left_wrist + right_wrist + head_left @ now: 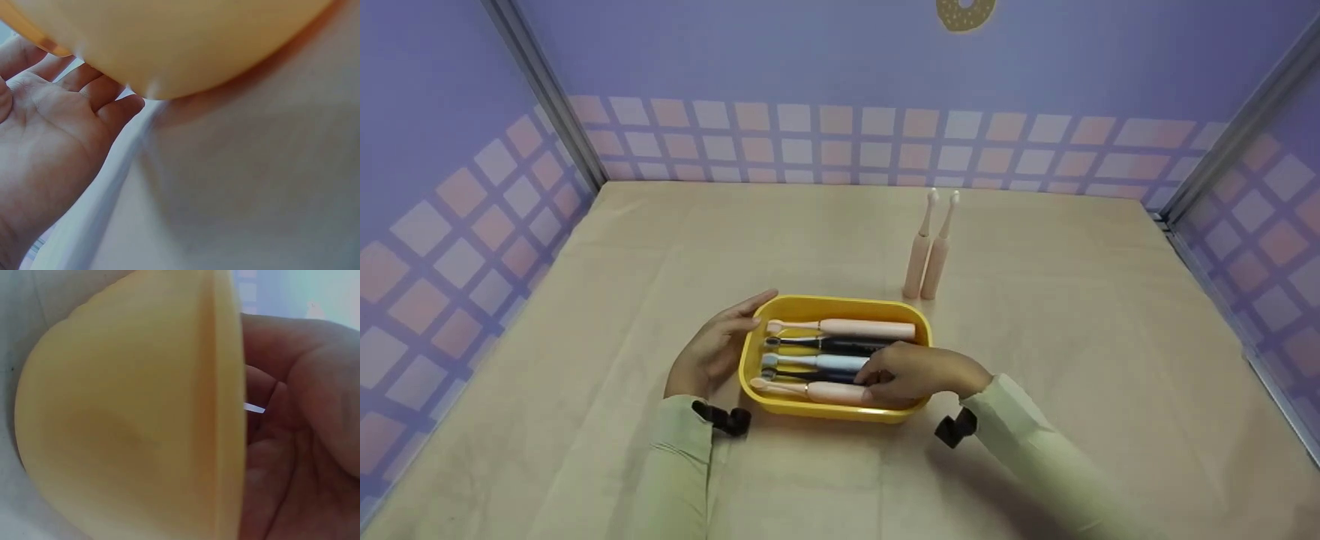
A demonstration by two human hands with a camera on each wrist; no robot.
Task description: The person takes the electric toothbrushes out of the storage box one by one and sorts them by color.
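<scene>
A yellow plastic bin [832, 410] holds a row of electric toothbrushes lying side by side, heads to the left. From back to front they are a pink toothbrush [866, 328], a black one [840, 344], a light blue one [817, 361], a dark blue one [829, 376] and another pink one [832, 392]. My left hand [712, 349] rests against the bin's left end, thumb at the rim and fingers along the outer wall. Reaching over the right end, my right hand [919, 371] pinches the dark blue toothbrush's handle; the handle ends are hidden beneath it.
Two pink electric toothbrushes [926, 266] stand upright close together behind the bin's right end. A cream cloth [735, 232] covers the table. Purple walls with a checked band [840, 142] enclose the back and sides.
</scene>
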